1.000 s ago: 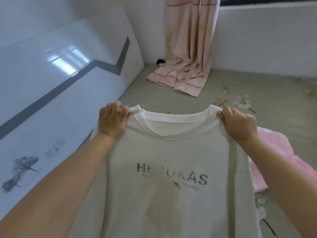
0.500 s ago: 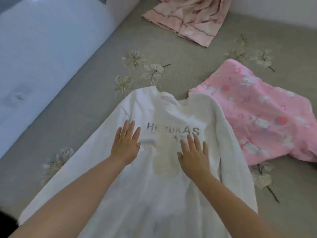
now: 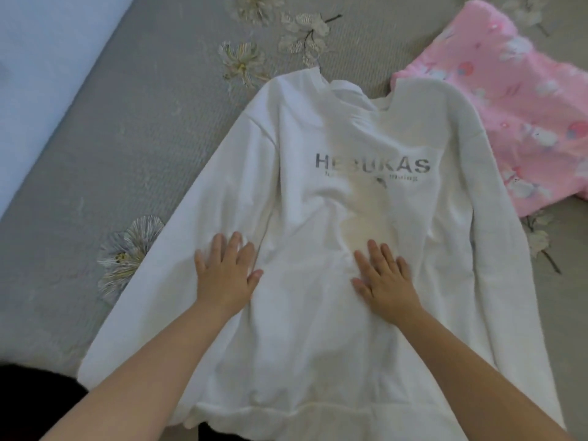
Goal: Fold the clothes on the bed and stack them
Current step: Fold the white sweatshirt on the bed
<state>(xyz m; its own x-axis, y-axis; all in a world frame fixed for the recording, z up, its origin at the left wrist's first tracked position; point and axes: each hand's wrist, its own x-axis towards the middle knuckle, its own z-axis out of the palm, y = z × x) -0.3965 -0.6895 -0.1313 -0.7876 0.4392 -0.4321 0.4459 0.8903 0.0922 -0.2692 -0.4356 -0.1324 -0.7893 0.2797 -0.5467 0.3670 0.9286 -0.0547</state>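
A white long-sleeved sweatshirt [image 3: 318,128] with grey lettering lies spread face up on the bed, neck away from me, both sleeves slanting down along its sides. My left hand [image 3: 224,272] rests flat on its left side, fingers spread. My right hand [image 3: 383,275] lies flat on its middle just below the lettering, palm down. Neither hand grips the cloth. A pink patterned garment [image 3: 515,100] lies crumpled at the upper right, touching the sweatshirt's right shoulder.
The bed has a grey sheet [image 3: 105,148] printed with pale flowers. A white headboard or wall panel [image 3: 41,58] runs along the upper left. Something dark [image 3: 28,402] shows at the lower left corner.
The sweatshirt was held up by its shoulders, then laid on the bed. Since half a second ago both flat hands have slid down it toward me, away from the lettering.
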